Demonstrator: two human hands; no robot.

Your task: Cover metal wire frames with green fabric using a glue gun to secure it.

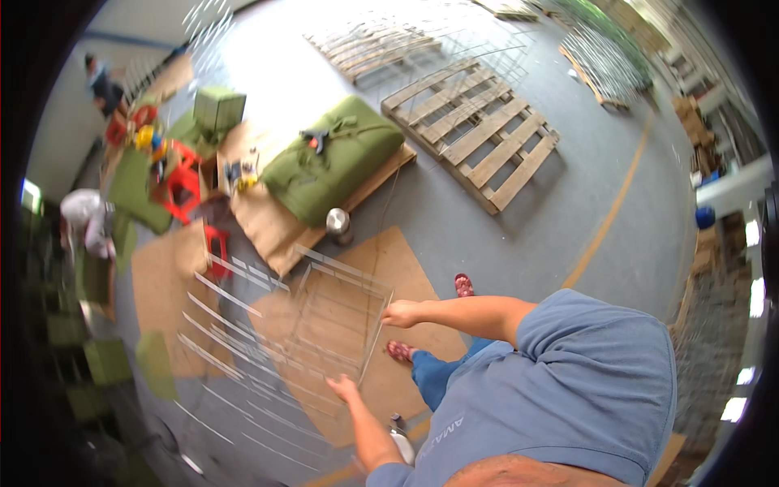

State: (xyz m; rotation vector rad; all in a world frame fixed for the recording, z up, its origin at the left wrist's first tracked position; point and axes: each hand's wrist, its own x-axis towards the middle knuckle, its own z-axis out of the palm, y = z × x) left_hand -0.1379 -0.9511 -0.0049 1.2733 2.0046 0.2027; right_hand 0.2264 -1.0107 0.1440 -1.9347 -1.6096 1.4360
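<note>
A thin, pale rectangular metal frame (376, 338) is held low in front of me, over brown cardboard on the floor. My right hand (404, 314) is closed round its near side, by the upper corner. Lower down, my left hand (344, 388) grips the near lower part of the same frame with its fingers bent; motion blur softens its fingertips. Beyond the frame, several pale metal bars (219, 333) spread to the left, streaked by blur, and I cannot tell whether they join it.
Flat cardboard (406, 256) lies underfoot. Ahead, a green wrapped bundle (333, 162) bears a red-and-black tool (315, 143); a shiny metal canister (337, 221) stands beside it. Wooden pallets (487, 134) lie further off. Red stools (182, 193) and two people, one bending (85, 215), are at left.
</note>
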